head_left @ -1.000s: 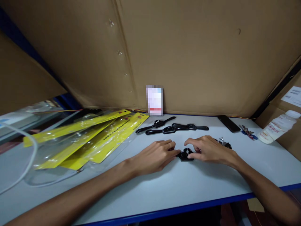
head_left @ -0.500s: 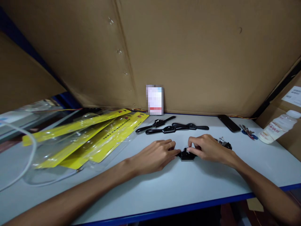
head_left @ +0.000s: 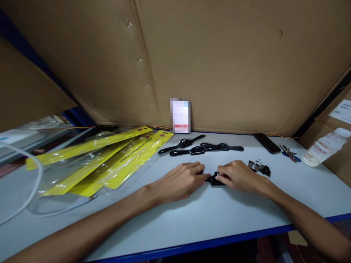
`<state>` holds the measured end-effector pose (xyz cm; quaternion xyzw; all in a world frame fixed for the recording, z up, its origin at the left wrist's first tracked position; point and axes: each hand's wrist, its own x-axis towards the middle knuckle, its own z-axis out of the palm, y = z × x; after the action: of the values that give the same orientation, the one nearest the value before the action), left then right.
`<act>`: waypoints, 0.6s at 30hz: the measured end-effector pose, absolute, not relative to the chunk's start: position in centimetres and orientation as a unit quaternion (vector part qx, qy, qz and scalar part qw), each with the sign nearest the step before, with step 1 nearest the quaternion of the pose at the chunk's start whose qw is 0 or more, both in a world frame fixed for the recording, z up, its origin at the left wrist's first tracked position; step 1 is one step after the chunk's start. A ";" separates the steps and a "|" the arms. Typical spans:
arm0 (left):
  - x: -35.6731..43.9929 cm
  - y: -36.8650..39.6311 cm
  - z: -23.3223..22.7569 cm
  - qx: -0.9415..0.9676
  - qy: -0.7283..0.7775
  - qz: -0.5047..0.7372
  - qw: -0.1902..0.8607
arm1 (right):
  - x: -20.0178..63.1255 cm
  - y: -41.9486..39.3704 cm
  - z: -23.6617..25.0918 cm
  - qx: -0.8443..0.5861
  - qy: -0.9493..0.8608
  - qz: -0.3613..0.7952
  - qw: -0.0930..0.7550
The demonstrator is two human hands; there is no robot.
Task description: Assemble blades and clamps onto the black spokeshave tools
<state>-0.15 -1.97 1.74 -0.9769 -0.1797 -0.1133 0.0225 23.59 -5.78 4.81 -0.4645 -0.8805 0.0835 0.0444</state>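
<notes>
A small black tool point(head_left: 214, 180) lies on the pale table point(head_left: 192, 223) between my two hands. My left hand point(head_left: 179, 180) rests flat on the table and its fingertips press on the tool's left end. My right hand point(head_left: 238, 175) covers the tool's right side, fingers curled over its middle. Three more black two-handled tools point(head_left: 200, 148) lie side by side just behind my hands. A little heap of small metal and black parts point(head_left: 259, 168) sits to the right of my right hand.
Yellow-backed clear plastic packages point(head_left: 109, 157) are fanned out at the left, beside a white hose point(head_left: 35, 182). A black phone point(head_left: 266, 143), keys point(head_left: 289, 153) and a white bottle point(head_left: 325, 147) lie at the right. Cardboard walls point(head_left: 219, 62) close in the back.
My right hand has slid left and lowered over the tool, uncovering the heap of small parts. My left hand has stayed put.
</notes>
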 end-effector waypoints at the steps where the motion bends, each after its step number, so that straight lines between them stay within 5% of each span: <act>1: -0.2 -2.0 1.7 -0.977 -0.180 -0.114 0.020 | 23.6 -5.8 4.9 -0.464 -0.880 0.085 0.050; 18: -0.1 -2.0 1.8 -0.977 -0.175 -0.120 0.026 | 23.7 -5.7 4.7 -0.471 -0.877 0.083 0.051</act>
<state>-0.11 -1.96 1.76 -0.9768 -0.1754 -0.1198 0.0262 23.71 -5.67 4.75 -0.4708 -0.8768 0.0833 0.0510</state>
